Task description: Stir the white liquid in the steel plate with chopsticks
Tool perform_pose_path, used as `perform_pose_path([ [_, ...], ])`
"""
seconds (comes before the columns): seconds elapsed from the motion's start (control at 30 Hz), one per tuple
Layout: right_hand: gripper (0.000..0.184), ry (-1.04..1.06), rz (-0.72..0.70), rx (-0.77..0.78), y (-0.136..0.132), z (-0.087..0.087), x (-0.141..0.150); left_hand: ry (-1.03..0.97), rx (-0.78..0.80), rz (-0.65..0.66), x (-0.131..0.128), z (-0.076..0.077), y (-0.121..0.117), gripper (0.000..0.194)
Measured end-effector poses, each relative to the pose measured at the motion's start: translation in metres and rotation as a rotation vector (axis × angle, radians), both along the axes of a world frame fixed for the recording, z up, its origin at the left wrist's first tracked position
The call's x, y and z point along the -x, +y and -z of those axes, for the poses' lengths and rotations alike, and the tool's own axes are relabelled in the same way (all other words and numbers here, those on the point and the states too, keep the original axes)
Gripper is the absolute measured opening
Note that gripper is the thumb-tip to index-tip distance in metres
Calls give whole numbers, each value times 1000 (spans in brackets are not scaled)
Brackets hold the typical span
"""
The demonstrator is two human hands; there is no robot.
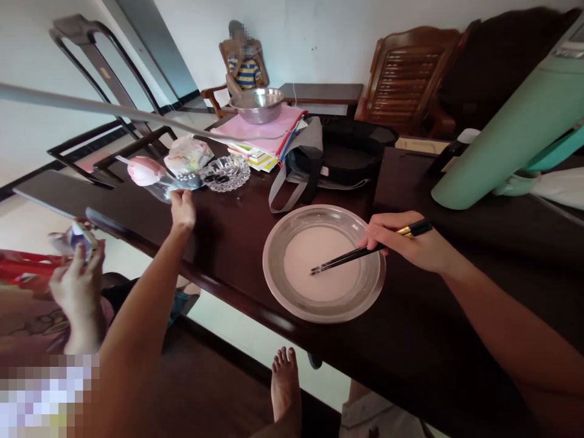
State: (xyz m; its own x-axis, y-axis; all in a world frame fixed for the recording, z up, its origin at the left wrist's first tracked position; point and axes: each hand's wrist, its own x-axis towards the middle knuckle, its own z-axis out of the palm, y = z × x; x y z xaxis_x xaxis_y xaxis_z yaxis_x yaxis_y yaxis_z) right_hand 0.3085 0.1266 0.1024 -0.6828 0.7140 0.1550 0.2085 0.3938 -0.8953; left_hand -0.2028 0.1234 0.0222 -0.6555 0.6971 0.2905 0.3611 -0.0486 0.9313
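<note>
In the head view, my right hand (404, 238) is wrapped round a pair of black chopsticks (347, 258) with gold bands. Their tips reach the surface of a pale, milky liquid (314, 249) inside a round metal basin (279, 286) on the dark table. My left hand (183, 210) is stretched forward over the table, fingers pinched together beside a piece of clear plastic (159, 190); what lies between the fingertips cannot be made out. Just beyond it are a pink object (146, 170) and a flowered plastic packet (188, 155).
A glass ashtray (232, 176) sits near the packet. Behind are stacked papers (255, 131) under a metal bowl (259, 108), and a black bag (347, 152). A green cylinder (506, 128) leans in at right. Another person's hand (79, 280) holds a phone at left; someone sits at the back.
</note>
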Motion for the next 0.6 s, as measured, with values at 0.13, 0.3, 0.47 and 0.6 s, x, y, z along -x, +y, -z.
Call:
perform_pose_path([
  [0.13,37,5,48,16,6,-3,-4,127,276,-282,24,-8,12,17],
  [0.3,37,26,78,21,9,-5,-5,259,493,-352,33,-8,16,15],
  [0.47,30,0,27,-2,9,1,2,386,516,-238,28,3,34,26],
  [0.6,36,18,100,55,10,-2,-1,425,479,-183,24,8,48,13],
])
